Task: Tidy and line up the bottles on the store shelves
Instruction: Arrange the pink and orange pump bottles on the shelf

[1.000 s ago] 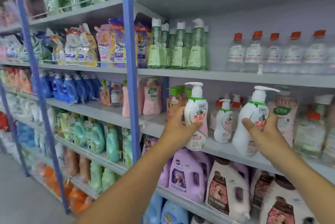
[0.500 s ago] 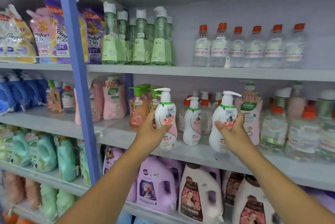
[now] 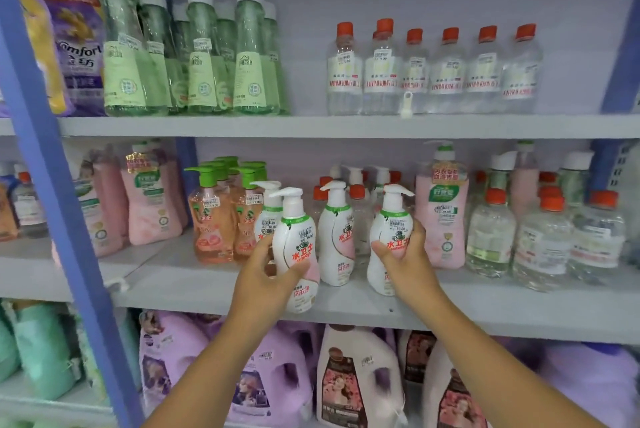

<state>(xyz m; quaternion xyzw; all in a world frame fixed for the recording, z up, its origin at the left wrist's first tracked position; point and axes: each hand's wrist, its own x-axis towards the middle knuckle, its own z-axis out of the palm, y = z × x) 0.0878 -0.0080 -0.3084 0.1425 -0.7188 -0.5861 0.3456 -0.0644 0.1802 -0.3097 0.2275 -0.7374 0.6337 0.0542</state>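
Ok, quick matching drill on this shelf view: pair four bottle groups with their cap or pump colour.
Things:
1. clear bottles, top shelf right
2. tall green bottles, top shelf
3. orange pump bottles, middle shelf
4. bottle in the left hand's grip

Colours:
A. green pump
B. white pump
C. white cap
D. orange-red cap

Pairs: 1-D, 2-C, 3-A, 4-B

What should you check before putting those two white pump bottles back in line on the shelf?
1. Left hand grips its white pump bottle: ok.
2. Right hand grips the other white pump bottle: ok.
3. Both bottles upright: ok.
4. Labels face front: ok.
5. Bare room at the shelf edge: ok.
6. Left bottle in line with the middle white bottle: not ok, it is further forward.
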